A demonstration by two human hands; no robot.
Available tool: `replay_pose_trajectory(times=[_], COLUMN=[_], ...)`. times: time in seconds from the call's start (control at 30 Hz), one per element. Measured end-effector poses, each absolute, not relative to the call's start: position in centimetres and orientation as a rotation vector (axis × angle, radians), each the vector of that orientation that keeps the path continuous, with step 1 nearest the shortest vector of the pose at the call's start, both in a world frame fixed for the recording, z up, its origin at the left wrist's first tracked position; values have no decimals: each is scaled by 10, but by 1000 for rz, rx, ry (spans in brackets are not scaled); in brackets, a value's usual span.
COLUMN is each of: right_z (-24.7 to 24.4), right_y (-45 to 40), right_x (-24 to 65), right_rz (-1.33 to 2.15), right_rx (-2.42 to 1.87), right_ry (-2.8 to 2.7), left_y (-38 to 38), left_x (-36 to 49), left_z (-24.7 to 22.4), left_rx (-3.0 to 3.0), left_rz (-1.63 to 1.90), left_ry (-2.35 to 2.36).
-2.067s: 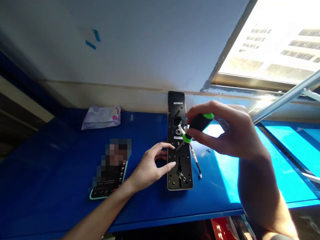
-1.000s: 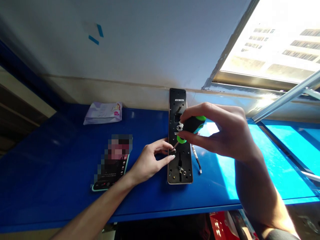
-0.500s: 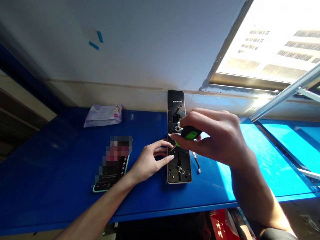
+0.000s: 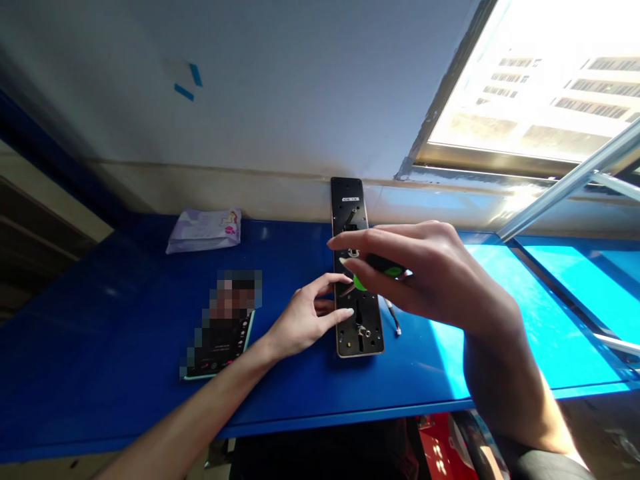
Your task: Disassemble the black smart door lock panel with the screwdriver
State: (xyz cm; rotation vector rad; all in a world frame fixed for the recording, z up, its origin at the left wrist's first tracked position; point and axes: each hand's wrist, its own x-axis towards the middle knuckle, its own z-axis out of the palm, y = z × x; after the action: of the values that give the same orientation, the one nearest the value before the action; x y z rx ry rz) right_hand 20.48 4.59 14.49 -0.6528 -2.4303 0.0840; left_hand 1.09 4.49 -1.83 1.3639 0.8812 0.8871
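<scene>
Head view: one screwdriver (image 4: 385, 266) is pinched by the right hand (image 4: 433, 273); one black plate (image 4: 369, 308) is touched by the spread left hand (image 4: 304, 321).

From our head, one camera looks forward and down over the blue bench (image 4: 140, 300), close above our hands, facing the wall (image 4: 280, 87).

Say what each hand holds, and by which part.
Right hand: screwdriver, by its handle. Left hand: fingers and thumb at the black plate's left edge; can't tell if they grip it.
</scene>
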Motion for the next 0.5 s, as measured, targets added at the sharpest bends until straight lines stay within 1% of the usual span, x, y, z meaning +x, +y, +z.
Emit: replay_pose_trajectory(times=[0.23,0.3,0.5], right_z=[148,148,142], right_y=[47,45,48], right_x=[211,209,205], right_rz=[366,357,188], right_rx=[-591,-595,-594], right_ry=[-2451,-2462,-2376], left_y=[49,50,47], left_x=[9,8,9], left_z=[-10,-8,-13], left_rx=[1408,1432,1445], left_rz=[841,827,837], left_ry=[872,870,882])
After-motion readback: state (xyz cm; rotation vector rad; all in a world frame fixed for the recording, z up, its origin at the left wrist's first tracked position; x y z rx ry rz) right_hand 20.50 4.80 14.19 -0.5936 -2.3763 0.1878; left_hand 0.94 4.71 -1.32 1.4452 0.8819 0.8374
